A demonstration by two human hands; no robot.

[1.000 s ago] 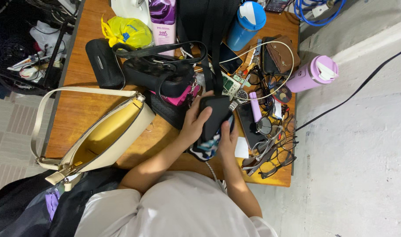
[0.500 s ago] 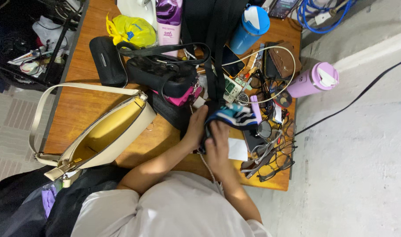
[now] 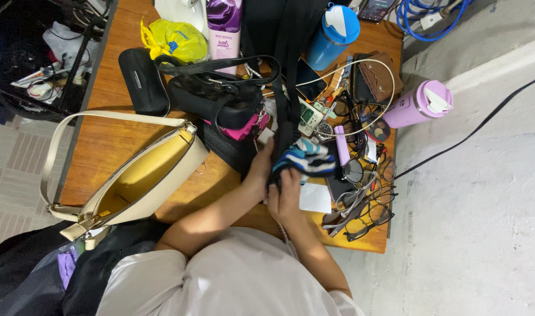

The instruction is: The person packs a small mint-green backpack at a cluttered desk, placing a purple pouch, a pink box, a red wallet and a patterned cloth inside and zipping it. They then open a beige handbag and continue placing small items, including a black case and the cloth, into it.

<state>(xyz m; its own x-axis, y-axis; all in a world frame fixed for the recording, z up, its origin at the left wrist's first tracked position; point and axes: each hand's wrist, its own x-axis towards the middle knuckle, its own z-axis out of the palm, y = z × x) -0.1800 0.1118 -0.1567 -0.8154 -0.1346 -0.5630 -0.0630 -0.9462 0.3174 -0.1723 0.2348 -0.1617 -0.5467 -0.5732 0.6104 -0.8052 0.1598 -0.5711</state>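
Gripping a small bundle of blue, white and black striped cloth (image 3: 305, 161), both hands sit together near the middle of the brown wooden table (image 3: 109, 140). The left hand (image 3: 260, 169) closes on the bundle's left edge with its fingers curled over the top, and the right hand (image 3: 285, 196) clamps it from below, at about 6 o'clock of the cloth. A second ago the hands held something that looked mostly dark; half a second ago the striped side had turned up, and now it shows more fully, spread toward 3 o'clock of the hands.

At 11 o'clock of the bundle stands an open black handbag with a pink lining (image 3: 220, 99), its strap looping overhead. At 9 o'clock lies a cream leather shoulder bag with a yellow interior (image 3: 141, 181), unchanged from before. A white card (image 3: 314, 198) lies on the wood just beside the right hand at 3 o'clock. Further toward 3 and 4 o'clock is a tangle of dark-framed spectacles (image 3: 364, 205). A lilac plastic tumbler with a lid (image 3: 419, 105) lies at 2 o'clock by the table's edge, and a blue bottle (image 3: 332, 29) stands at 12 o'clock. A black zip case (image 3: 141, 82) rests at 10 o'clock, beside a yellow plastic bag (image 3: 174, 41).
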